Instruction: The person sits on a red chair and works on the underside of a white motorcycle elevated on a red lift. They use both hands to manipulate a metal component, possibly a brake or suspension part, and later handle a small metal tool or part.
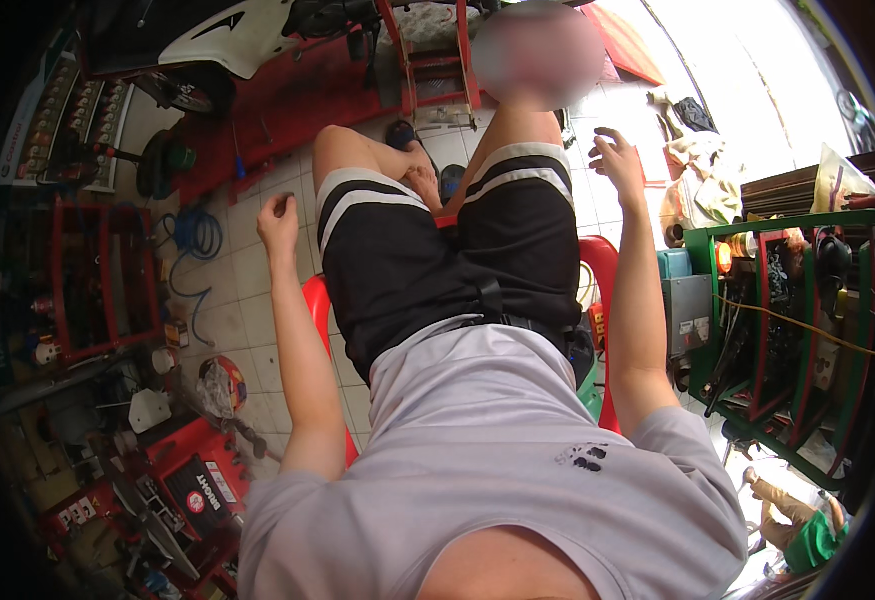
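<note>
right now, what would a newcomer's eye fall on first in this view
A grey shirt and black shorts with white stripes fill the middle, in a red chair. A coiled blue hose lies on pale tiles at left, and a green rack stands at right. The open right hand shows at upper right.

Crowded workshop, tiled underfoot

I sit in a red chair (603, 265) on a floor (253, 285) of pale square tiles. A red surface (308, 105) spreads ahead-left. A red metal frame (59, 270) stands on my left, a green rack (758, 226) on my right; white light (738, 80) floods the far right.
</note>
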{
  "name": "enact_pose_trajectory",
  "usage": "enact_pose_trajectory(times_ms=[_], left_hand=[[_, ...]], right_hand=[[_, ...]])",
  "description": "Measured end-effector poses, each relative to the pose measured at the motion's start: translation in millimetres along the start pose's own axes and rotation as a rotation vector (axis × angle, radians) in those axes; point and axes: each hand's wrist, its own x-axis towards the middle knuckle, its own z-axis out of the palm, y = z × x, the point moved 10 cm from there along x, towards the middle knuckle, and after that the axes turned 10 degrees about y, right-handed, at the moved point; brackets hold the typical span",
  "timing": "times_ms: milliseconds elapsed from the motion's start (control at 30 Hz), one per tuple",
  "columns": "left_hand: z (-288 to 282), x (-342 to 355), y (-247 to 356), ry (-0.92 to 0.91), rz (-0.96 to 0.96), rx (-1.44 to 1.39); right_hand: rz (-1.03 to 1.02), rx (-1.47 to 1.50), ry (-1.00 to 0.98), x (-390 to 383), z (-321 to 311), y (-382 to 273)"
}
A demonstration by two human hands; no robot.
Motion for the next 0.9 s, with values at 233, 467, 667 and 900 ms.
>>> enact_pose_trajectory(times_ms=[233,467,667,900], left_hand=[[3.2,-3.2,4.0,-0.009,-0.005,-0.004],[2.3,-2.9,6.0,-0.001,0.003,0.016],[-0.3,-1.8,2.3,0.012,0.006,0.028],[2.7,-0.1,-1.9,0.003,0.009,-0.015]], right_hand=[[0.009,-0.008,0.013,-0.5,-3.5,2.5],[-0.007,0.003,0.009,0.0,-3.0,2.4],[0.006,0.003,0.006,2.6,0.1,5.0],[-0.001,-0.006,0.012,1.4,-2.4,4.6]])
